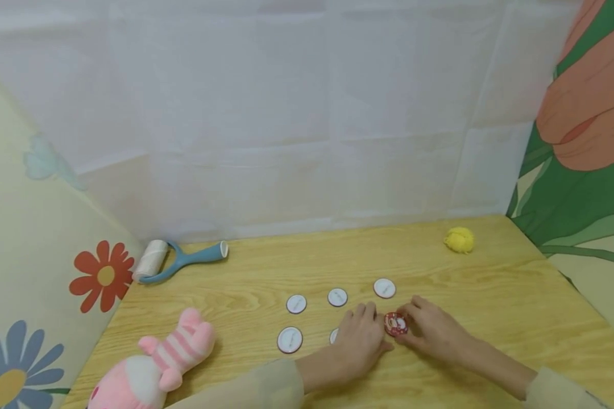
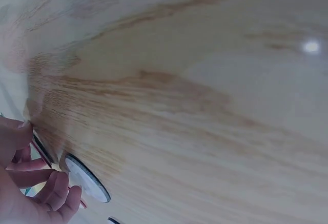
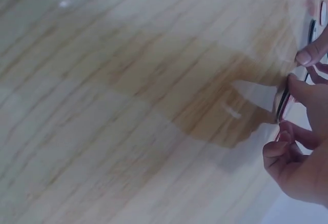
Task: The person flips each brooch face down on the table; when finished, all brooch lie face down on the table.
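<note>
A round badge with a red printed face (image 1: 395,324) is between my two hands. My right hand (image 1: 432,330) pinches it at the rim, thumb and fingers on opposite edges; the right wrist view shows the badge edge-on (image 3: 281,102). My left hand (image 1: 359,343) is at its left side, palm down, fingers loosely bent and fingertips close to the rim. Beneath that hand another badge (image 1: 333,336) is mostly hidden. Further badges lie white back up: one to the left (image 1: 289,339) and three in a row behind, including the rightmost badge (image 1: 384,288).
A pink plush toy (image 1: 176,355) lies at the front left. Behind it, by the left edge, is a blue-handled lint roller (image 1: 184,260). A yellow yarn ball (image 1: 459,240) sits at the back right of the wooden table (image 1: 511,318). White cloth hangs behind.
</note>
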### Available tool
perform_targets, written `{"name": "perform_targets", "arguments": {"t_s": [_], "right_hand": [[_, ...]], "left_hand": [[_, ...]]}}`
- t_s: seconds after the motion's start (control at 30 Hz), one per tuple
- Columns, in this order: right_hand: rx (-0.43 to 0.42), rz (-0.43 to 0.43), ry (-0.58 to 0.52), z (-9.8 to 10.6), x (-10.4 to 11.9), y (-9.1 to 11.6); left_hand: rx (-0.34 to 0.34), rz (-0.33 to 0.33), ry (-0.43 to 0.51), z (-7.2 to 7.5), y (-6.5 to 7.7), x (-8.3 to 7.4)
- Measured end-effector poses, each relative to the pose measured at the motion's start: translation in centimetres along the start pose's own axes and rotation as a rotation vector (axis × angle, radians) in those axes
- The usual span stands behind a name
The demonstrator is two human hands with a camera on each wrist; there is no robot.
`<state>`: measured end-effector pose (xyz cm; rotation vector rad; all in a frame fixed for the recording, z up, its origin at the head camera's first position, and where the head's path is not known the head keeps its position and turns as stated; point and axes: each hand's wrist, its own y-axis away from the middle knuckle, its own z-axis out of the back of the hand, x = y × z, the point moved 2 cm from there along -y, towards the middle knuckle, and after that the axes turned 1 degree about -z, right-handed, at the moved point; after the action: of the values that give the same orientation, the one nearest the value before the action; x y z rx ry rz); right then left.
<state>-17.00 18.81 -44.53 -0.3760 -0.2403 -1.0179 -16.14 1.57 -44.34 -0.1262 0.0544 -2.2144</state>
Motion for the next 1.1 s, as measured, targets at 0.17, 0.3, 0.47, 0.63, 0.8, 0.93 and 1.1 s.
{"name": "perform_targets", "arguments": {"t_s": [0.17,0.3,0.47,0.63,0.8,0.93,1.1], "right_hand": [[0.027,0.041,-0.022,0.0,0.0,0.1],[0.049,0.026,-0.055,0.0,0.0,-0.1],[0.055,0.025,-0.093,0.1,-0.2,-0.1],[0.065,0.045,-0.098,0.3,-0.3,0.1],[0.081,0.050,-0.179,0.8,-0.4,-0.1],[0.059,0.100,-0.221,1.2,-0.1,-0.5],[-0.038,0.192,-0.102,2.0,0.7,-1.2]], "left_hand": [[-0.021,-0.001,0.033,-0.2,-0.4,-0.1],[-0.023,0.007,0.051,-0.2,-0.5,-0.1],[-0.030,-0.004,0.103,-0.2,-0.6,-0.1],[-0.019,-0.019,0.175,0.0,-0.6,0.0],[0.006,-0.056,0.218,0.8,-0.9,0.4],[0.005,-0.083,0.248,1.6,-0.9,1.1],[-0.046,-0.118,0.207,2.7,-0.9,2.0]]}}
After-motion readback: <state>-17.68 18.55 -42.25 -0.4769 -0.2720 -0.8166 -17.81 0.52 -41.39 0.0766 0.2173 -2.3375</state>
